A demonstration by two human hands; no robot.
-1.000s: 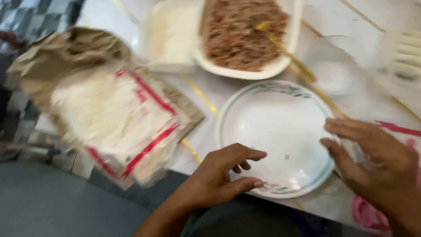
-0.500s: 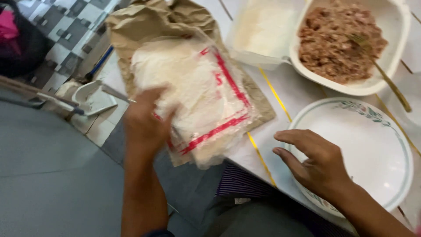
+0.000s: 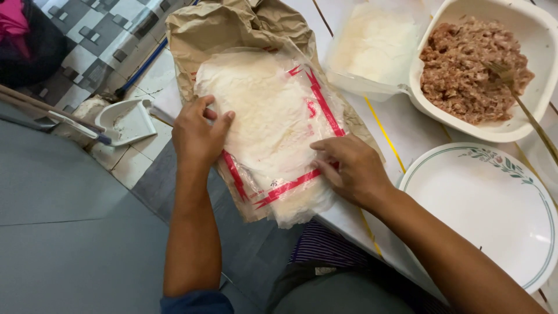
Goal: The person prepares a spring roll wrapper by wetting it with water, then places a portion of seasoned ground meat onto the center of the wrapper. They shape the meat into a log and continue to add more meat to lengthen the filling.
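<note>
A clear plastic packet with red stripes (image 3: 273,122) holds a stack of thin white round sheets and lies on a crumpled brown paper bag (image 3: 232,29) at the table's near-left edge. My left hand (image 3: 197,134) rests on the packet's left edge, fingers curled over it. My right hand (image 3: 351,168) presses on the packet's lower right corner, by the red stripe. Right of my right hand sits an empty white plate with a green rim (image 3: 494,209).
A white bowl of minced meat (image 3: 482,64) with a fork (image 3: 523,104) in it stands at the back right. Beside it is a white rectangular container (image 3: 372,46) with pale sheets. Off the table on the left, a dustpan (image 3: 125,119) lies on tiled floor.
The view has swung left from the plate to the packet. My left hand went to the packet first; my right hand has now left the plate and come down on the packet too.
</note>
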